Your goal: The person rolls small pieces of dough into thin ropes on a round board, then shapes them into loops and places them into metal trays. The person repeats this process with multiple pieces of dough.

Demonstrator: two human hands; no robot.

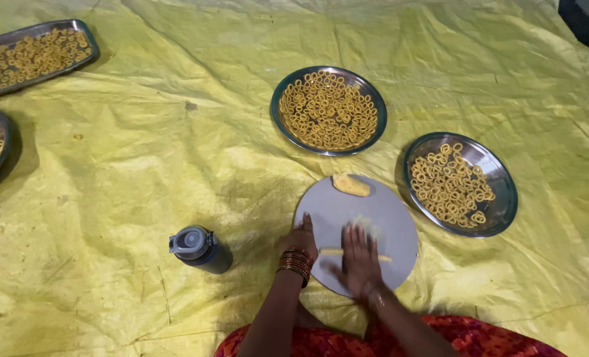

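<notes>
While I sit on the floor over the yellow plastic sheet, my right hand lies flat, palm down and fingers stretched out, on a thin dough rope on the round grey board. That grip is released: nothing is clasped, the palm only presses on the rope. The rope's long axis runs left to right across the board, nearly level; its left end shows just beside my fingers and its right end points toward the board's right edge. My left hand, with bangles at the wrist, rests at the board's left rim; its fingers look loosely curled on the edge, and I cannot tell whether they clasp it.

A lump of yellow dough sits at the far edge of the board, well apart from the rope. Beyond it stands a round steel plate full of dough rings, and a second such plate lies to the right of the board. A dark bottle stands to the left, near my left wrist. Two more trays of rings lie at the far left.
</notes>
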